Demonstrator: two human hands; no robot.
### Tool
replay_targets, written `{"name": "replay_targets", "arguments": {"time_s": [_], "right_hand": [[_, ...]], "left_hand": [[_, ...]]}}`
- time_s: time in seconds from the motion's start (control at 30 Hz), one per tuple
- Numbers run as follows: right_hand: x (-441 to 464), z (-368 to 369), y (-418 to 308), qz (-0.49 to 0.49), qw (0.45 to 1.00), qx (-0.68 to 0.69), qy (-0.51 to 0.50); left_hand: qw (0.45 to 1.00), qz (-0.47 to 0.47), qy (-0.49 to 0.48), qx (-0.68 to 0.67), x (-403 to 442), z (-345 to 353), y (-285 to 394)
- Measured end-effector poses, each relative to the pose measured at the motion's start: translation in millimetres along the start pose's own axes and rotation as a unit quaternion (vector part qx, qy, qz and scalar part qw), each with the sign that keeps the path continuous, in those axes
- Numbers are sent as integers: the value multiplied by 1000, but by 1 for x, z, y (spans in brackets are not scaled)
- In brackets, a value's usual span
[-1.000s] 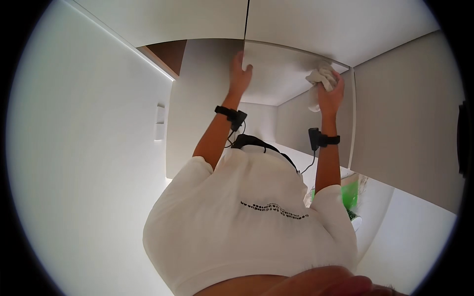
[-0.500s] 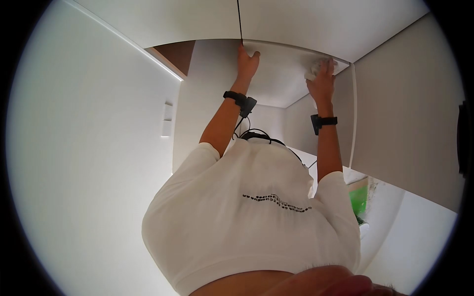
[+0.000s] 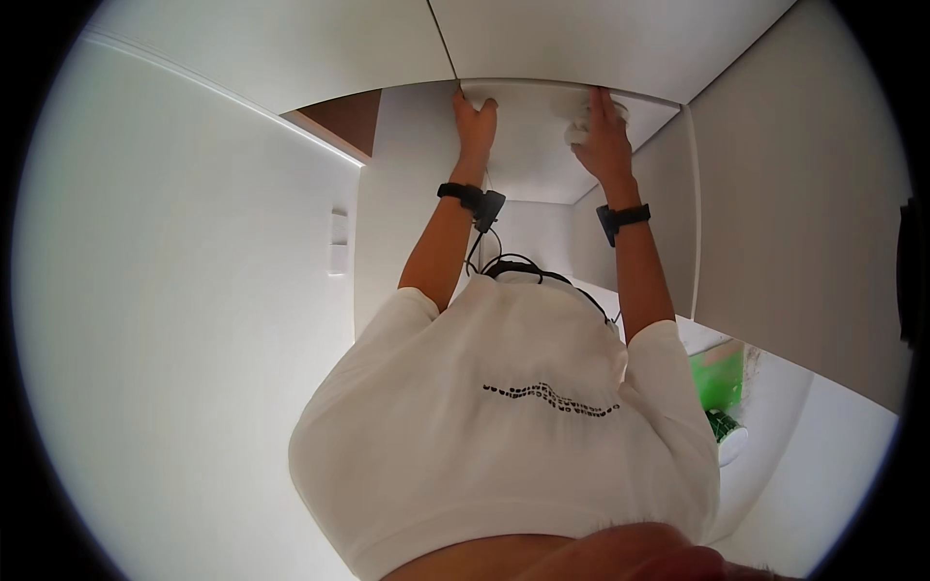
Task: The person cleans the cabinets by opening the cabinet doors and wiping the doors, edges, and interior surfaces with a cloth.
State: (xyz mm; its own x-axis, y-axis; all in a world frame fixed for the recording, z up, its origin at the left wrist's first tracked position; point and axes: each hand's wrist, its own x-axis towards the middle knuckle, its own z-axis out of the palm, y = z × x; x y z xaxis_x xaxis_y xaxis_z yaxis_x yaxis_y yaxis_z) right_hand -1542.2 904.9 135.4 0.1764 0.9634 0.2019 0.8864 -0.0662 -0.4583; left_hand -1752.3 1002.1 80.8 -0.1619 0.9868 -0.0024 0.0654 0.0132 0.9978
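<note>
My left hand (image 3: 475,131) is raised against the edge of the pale cabinet interior, near the dark seam between two panels. Its thumb stands apart from the fingers, and the fingertips are partly hidden at the edge. To the right, my right hand (image 3: 606,145) holds a crumpled white cloth (image 3: 578,131) against the white inner panel (image 3: 533,131), close under its front edge. Parts of the cloth show on both sides of the fingers. Each wrist wears a black strap with a small dark box.
Large pale panels (image 3: 339,44) cross the top, and a grey panel (image 3: 785,203) stands on the right. A bright wall (image 3: 184,290) with a white switch plate (image 3: 338,242) is on the left. At lower right are a green item (image 3: 717,378) and a white-and-green round object (image 3: 731,441).
My right hand has moved left and up with the cloth, its fingers now stretched over it. My left hand stays near the seam. The view has shifted slightly.
</note>
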Motion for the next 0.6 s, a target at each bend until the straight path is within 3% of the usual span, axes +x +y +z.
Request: {"name": "replay_targets", "arguments": {"time_s": [0.17, 0.33, 0.4, 0.6], "right_hand": [[-1, 1, -10, 50, 999, -14, -16], [-7, 3, -10, 21, 999, -11, 30], [-8, 1, -3, 1, 998, -22, 52], [-73, -45, -12, 39, 997, 56, 26]], "left_hand": [[1000, -4, 14, 28, -5, 1, -2], [997, 46, 18, 67, -11, -10, -21], [999, 7, 28, 29, -14, -13, -25], [993, 18, -68, 96, -60, -57, -7]]}}
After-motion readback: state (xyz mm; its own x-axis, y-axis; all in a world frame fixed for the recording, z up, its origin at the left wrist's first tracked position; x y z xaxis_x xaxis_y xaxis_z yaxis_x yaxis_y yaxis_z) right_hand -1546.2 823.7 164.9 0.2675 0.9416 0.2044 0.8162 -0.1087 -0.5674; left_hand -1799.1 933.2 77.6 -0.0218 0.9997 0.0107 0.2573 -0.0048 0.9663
